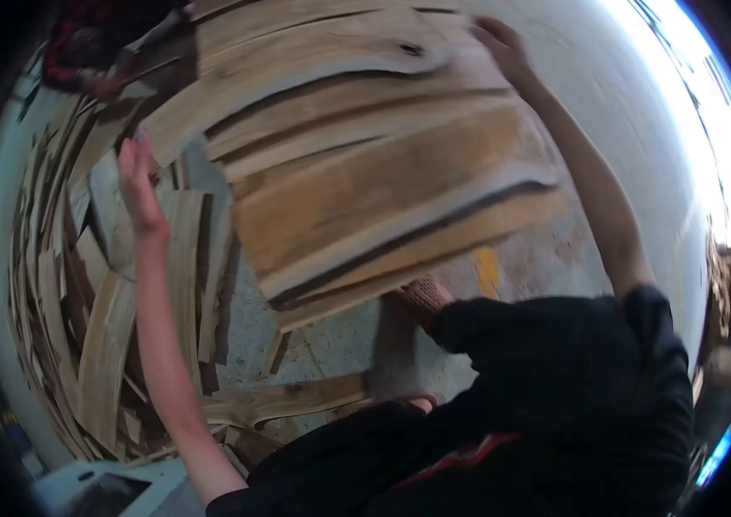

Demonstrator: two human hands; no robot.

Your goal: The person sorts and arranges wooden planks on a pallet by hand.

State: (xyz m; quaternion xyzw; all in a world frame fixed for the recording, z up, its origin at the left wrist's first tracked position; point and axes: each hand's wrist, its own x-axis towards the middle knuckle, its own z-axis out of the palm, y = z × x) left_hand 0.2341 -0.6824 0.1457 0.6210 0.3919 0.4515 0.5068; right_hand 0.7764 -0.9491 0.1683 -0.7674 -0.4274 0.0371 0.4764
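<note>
A stack of rough-sawn wooden boards (382,189) with wavy bark edges fills the upper middle. Across its far part lies a long board with a dark knot (322,65), whose left end juts past the others. My left hand (139,185) is at that jutting end, fingers stretched out and close together, seemingly touching the wood. At the opposite end of the stack, my right hand (506,50) has its fingers bent over the edge of a board. The undersides of the boards, and what carries them, are hidden.
A large heap of offcut strips (64,319) lies along the left. Another person's checked sleeve (59,47) shows at the upper left. One wavy board (296,398) rests on the concrete floor (331,349) near my foot. A pale blue machine part (158,482) stands at the lower left.
</note>
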